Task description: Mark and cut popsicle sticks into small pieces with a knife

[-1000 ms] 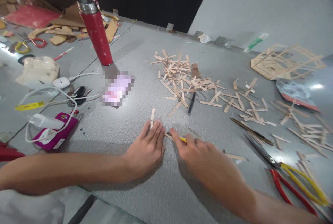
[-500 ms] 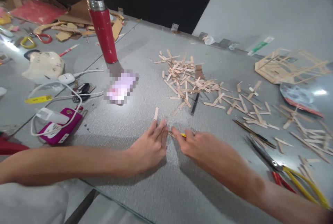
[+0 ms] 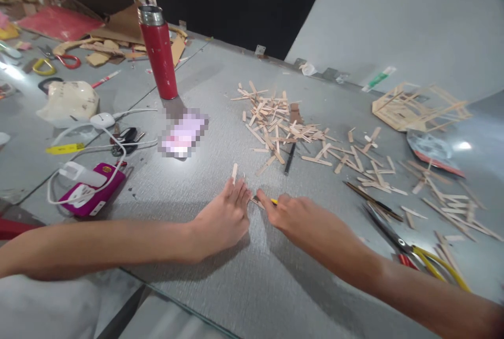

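Observation:
My left hand (image 3: 226,215) lies on the grey table with its fingers pressed together, holding down a small flat wooden stick (image 3: 255,201) whose end pokes out toward the right. In my right hand (image 3: 293,213) is a slim yellow craft knife (image 3: 274,201), mostly covered by the fingers. The right index finger reaches along it, and its tip is beside the stick, close to the left fingertips. Another wooden stick (image 3: 234,171) lies just beyond the left fingers. A loose pile of wooden sticks (image 3: 275,118) spreads farther back.
A red bottle (image 3: 159,61) stands at the back left, near a blurred-out phone (image 3: 184,134). Cables and a purple power bank (image 3: 92,189) lie left. On the right are scissors (image 3: 401,244), tweezers (image 3: 372,200) and a wooden stick frame (image 3: 417,108). A black pen (image 3: 290,158) lies by the pile.
The view has turned slightly, so things on the right appear farther left. Both hands stay together at the small stick, with the right hand shifted only a little.

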Motion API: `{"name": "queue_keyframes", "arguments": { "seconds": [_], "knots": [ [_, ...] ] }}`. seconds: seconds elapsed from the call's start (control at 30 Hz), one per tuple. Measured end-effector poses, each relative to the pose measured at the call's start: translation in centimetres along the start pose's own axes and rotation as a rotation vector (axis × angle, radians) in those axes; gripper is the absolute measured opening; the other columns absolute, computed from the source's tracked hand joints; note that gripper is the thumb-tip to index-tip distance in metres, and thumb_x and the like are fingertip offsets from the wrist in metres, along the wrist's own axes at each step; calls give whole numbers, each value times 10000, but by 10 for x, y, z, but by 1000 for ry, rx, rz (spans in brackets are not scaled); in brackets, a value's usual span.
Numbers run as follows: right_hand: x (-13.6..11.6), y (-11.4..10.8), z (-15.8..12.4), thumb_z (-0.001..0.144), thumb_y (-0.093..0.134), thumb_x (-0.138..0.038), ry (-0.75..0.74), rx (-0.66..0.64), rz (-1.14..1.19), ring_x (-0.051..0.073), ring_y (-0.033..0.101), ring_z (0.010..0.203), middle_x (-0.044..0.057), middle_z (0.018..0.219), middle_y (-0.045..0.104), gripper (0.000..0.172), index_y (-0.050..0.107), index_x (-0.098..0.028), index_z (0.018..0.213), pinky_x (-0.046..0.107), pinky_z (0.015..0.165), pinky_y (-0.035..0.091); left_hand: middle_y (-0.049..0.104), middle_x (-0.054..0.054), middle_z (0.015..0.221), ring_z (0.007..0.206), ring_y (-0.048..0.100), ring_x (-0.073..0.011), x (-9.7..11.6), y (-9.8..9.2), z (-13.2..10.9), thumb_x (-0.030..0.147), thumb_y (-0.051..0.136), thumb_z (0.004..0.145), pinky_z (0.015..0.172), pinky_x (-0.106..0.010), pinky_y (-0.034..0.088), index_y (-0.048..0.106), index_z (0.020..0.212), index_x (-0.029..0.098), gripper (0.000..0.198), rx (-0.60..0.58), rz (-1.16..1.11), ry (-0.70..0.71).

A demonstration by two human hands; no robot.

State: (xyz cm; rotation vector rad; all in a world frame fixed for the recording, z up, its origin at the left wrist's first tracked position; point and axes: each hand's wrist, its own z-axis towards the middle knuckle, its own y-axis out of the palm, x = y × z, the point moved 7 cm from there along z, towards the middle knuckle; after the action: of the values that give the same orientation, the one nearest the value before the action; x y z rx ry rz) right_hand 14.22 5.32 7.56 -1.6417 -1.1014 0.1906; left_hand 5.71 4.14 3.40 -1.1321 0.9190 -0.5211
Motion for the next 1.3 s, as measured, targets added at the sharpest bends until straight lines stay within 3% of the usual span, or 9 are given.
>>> {"name": "queue_keyframes", "arguments": {
  "seconds": [0.13,0.4,0.57,0.73,0.97,1.3],
  "knots": [
    [1,3,-2,821,507,109,2,16,-6,138,664,553,23,682,687,603,601,-106,1377,252,465,385,664,-189,1362,1331,570,-398,2,0,2,319,619,926,1136,-596,339,746,1233,115,390,8,-11,23],
    [1,5,-7,820,514,96,-26,20,-10,150,673,559,33,728,715,611,591,-110,1390,276,472,388,663,-215,1352,1315,586,-387,-1,-1,0,292,603,940,1099,-572,396,715,1281,76,419,40,23,13],
    [9,10,-5,827,514,83,12,-8,72,165,691,571,38,732,722,578,623,-149,1345,269,467,373,633,-232,1388,1349,564,-366,0,-1,-2,270,581,942,1118,-523,395,667,1335,29,469,37,37,19],
    [15,18,-7,832,501,74,27,-60,111,166,712,605,57,840,753,696,516,-180,1480,260,469,381,621,-223,1407,1369,554,-332,-2,-1,-4,221,514,962,1125,-477,403,629,1374,15,475,34,35,4],
    [36,26,-26,805,516,77,222,69,187,124,687,578,5,844,729,796,429,-193,1549,249,513,401,581,-250,1442,1381,541,-337,-5,-1,-6,175,510,966,1139,-461,396,580,1404,-21,485,32,-52,-21],
    [12,28,-19,840,529,46,154,54,207,158,731,691,43,928,744,750,438,-189,1546,261,568,494,537,-237,1491,1417,495,-351,-8,2,-5,143,472,982,1144,-477,397,533,1435,-28,488,25,-144,-69]
  ]
}}
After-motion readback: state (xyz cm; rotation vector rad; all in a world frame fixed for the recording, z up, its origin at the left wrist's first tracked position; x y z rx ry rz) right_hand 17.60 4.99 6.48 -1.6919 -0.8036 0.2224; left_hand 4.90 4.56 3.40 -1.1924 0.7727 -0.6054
